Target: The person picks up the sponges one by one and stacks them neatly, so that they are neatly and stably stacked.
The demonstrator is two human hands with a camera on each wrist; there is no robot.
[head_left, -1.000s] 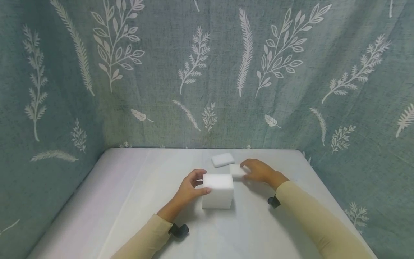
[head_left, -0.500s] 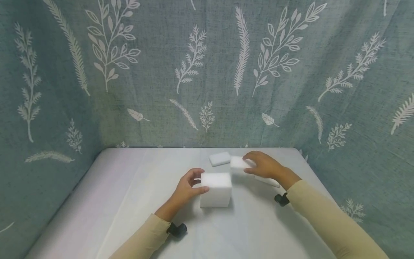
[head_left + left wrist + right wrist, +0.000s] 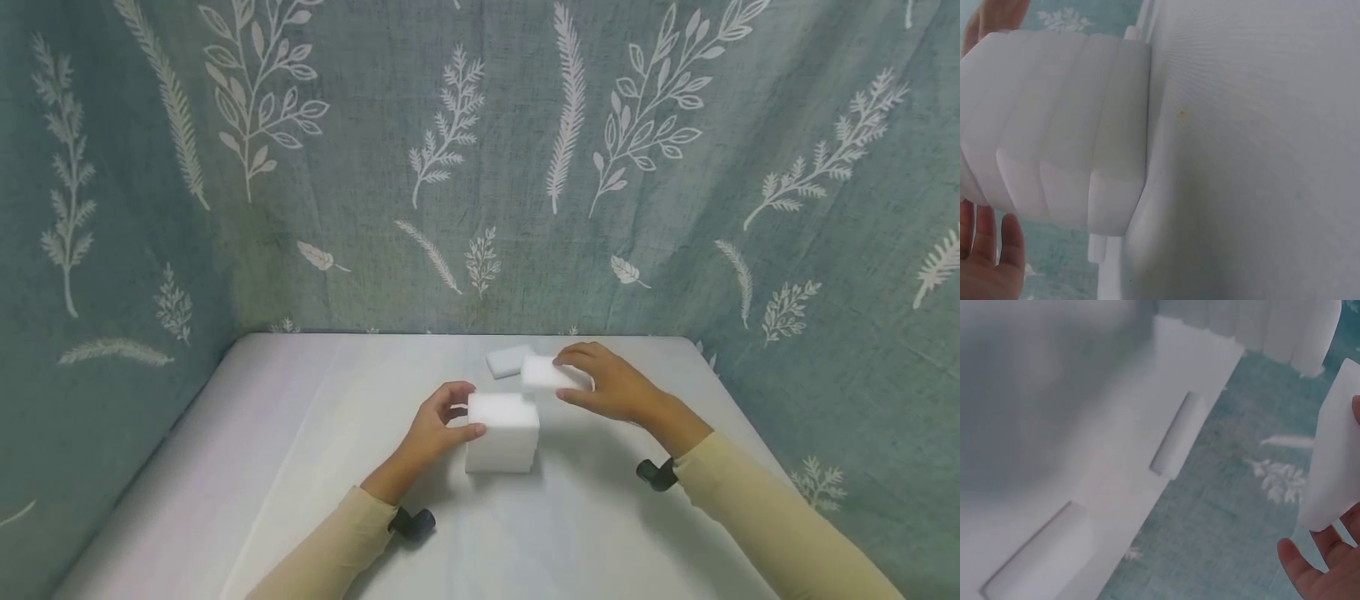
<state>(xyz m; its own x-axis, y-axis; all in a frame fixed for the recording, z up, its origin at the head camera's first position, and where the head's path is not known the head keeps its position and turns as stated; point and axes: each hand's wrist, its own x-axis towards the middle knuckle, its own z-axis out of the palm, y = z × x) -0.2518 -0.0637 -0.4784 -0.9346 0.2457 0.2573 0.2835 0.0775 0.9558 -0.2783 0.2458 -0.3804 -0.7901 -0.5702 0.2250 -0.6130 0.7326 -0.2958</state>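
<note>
A stack of several white, sponge-like foam blocks [image 3: 501, 437] stands on the white table. My left hand [image 3: 433, 427] grips it from the left, thumb on the front edge near the top and fingers round the back. In the left wrist view the layers of the stack [image 3: 1066, 131] show clearly, with fingertips [image 3: 1012, 237] at its edge. Behind and right of the stack, my right hand [image 3: 611, 385] pinches another white sponge [image 3: 542, 374] between thumb and fingers, raised above the table. The right wrist view shows this sponge [image 3: 1336, 456] tilted in the fingers.
One flat white sponge [image 3: 506, 362] lies behind the stack, partly covered by the held one. In the right wrist view another sponge [image 3: 1044, 556] lies on the table, mostly hidden by the hand in the head view. A green leaf-patterned curtain [image 3: 352, 275] surrounds the table.
My right hand has lifted a sponge off the table and brought it left, closer to the stack's top. The left hand has stayed at the stack.
</note>
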